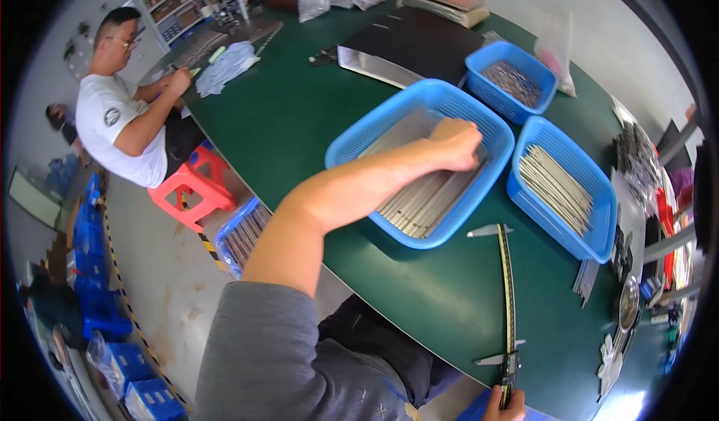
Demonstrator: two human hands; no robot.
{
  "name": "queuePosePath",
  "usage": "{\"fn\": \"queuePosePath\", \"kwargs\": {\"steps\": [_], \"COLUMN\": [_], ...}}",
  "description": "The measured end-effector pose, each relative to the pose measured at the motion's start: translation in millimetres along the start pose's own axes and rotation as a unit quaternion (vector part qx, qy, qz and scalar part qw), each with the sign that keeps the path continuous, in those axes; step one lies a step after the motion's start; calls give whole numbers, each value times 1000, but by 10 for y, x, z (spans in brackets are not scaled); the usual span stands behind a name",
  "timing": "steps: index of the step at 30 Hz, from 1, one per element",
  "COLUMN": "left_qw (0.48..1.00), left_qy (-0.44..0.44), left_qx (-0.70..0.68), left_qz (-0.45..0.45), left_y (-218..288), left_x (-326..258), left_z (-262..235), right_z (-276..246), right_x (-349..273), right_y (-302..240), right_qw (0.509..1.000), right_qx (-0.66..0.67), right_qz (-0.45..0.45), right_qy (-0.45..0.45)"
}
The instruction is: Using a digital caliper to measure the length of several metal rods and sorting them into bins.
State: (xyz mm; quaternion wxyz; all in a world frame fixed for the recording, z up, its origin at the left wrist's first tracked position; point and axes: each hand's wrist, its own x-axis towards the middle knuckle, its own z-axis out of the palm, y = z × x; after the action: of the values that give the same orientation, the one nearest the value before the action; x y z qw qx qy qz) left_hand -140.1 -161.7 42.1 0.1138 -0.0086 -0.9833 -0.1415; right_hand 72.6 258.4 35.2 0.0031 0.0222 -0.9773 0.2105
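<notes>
— Green table (419, 290), head view: what stands on it?

— Three blue baskets. The large basket (442, 97), toward the near edge, carries long metal pieces (419, 205) laid lengthwise, presumably to keep them parallel. The rod basket (605, 215), to its right, carries thin rods (554, 185); the small basket (490, 99), toward the far edge, carries small metal parts (513, 82). Separate baskets apparently prevent mixing.

— Left hand?

— Left hand (457, 145) is inside the large basket, near its right wall, over the metal pieces. Fingers curl downward; their tips are hidden, so whether they pinch a piece cannot be told.

— Right hand?

— Right hand (505, 407), at the near edge, pinches the near end of a caliper (507, 286). Its jaws stand well apart; gripping there probably leaves the span between them unobstructed.
</notes>
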Motion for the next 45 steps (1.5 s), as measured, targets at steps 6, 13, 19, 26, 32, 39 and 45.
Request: {"fn": "queuePosePath", "kwargs": {"steps": [6, 13, 19, 26, 32, 39, 45], "left_qw": [969, 903, 829, 768, 772, 788, 789], "left_qy": [141, 137, 307, 236, 229, 202, 198], "left_qx": [-200, -392, -208, -158, -162, -152, -145], "left_qz": [-38, 112, 418, 574, 570, 562, 563], "left_y": [114, 769, 1644, 1739, 1628, 1552, 1550], "left_x": [-29, -611, -893, -1504, -1580, -1541, -1534], "left_z": [-123, -745, -560, 113, 337, 415, 423], "right_z": [52, 33, -120, 82, 26, 11, 16], "right_x": [38, 82, 88, 19, -76, -84, -62], "right_y": [132, 497, -35, 0, -106, -128, -126], "right_qw": [998, 995, 999, 990, 994, 995, 994], "right_qx": [-19, -86, -14, 52, 39, 45, 51], "right_qz": [4, -19, -34, -55, -8, 6, 4], "right_qy": [-57, -41, -29, 116, 97, 90, 91]}}
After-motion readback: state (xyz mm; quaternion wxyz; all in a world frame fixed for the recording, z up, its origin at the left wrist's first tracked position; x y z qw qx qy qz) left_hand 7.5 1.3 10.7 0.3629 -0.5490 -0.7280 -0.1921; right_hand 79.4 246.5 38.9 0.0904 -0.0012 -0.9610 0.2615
